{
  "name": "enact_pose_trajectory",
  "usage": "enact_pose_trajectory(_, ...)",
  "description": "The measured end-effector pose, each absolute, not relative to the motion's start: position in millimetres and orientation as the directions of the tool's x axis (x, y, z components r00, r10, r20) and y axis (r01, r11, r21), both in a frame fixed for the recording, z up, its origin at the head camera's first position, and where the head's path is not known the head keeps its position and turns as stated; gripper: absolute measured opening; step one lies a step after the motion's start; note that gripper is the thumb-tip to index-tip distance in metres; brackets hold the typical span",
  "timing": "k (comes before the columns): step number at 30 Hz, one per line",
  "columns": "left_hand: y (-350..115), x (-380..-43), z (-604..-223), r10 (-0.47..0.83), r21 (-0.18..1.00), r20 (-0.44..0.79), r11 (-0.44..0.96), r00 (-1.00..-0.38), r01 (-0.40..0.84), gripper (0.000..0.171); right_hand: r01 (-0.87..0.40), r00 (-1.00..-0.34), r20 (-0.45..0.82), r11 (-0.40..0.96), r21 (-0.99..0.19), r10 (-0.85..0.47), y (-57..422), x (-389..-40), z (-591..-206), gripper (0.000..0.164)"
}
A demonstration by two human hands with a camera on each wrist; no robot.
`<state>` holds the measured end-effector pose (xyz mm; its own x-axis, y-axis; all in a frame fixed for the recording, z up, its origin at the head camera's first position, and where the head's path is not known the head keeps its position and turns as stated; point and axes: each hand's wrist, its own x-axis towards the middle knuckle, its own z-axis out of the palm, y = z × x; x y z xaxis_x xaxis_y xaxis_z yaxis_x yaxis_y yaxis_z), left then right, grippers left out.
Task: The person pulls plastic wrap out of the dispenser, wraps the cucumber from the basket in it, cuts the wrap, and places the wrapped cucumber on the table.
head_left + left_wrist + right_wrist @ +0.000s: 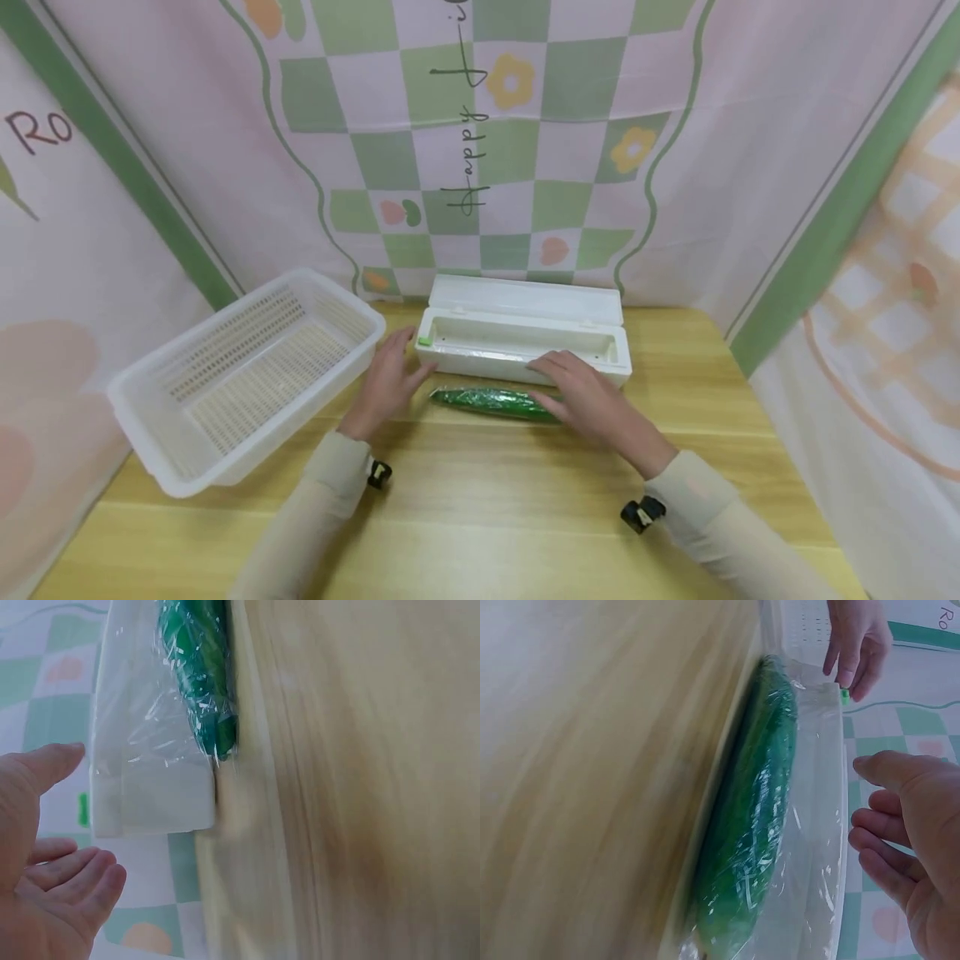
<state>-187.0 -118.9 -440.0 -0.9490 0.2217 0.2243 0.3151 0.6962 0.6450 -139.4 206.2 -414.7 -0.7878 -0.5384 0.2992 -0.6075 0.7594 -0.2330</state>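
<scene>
A green cucumber (487, 402), wrapped in clear film, lies on the table along the front of a long white cling-film dispenser (517, 367) with its lid raised. From the dispenser's front, clear film (816, 780) stretches over to the cucumber. My left hand (385, 382) is at the dispenser's left end, near a small green slider (425, 341), with thumb and fingers spread apart. Over the cucumber's right end and the dispenser's front edge is my right hand (588, 402). Its thumb and fingers stand apart with nothing between them in the right wrist view (922, 840).
A white perforated plastic basket (247, 467) stands on the left of the wooden table (495, 517), close to my left forearm. A patterned curtain (480, 150) hangs right behind the dispenser and round both sides.
</scene>
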Motion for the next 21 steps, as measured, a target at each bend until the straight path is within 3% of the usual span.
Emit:
enact_pose_trajectory(10,-121.7,-208.3,-456.7,0.224,0.750,0.221,0.583,-0.949,0.312,0.074,-0.690,-0.720,0.369,0.659,-0.298,-0.588,169.9,-159.5,-412.1,0.038)
enact_pose_trajectory(21,-124.0,-215.9,-467.9,0.187,0.766,0.280,0.547,-0.942,0.337,0.068,-0.674,-0.738,0.303,0.681,-0.286,-0.603,129.7,-183.7,-399.1,0.039)
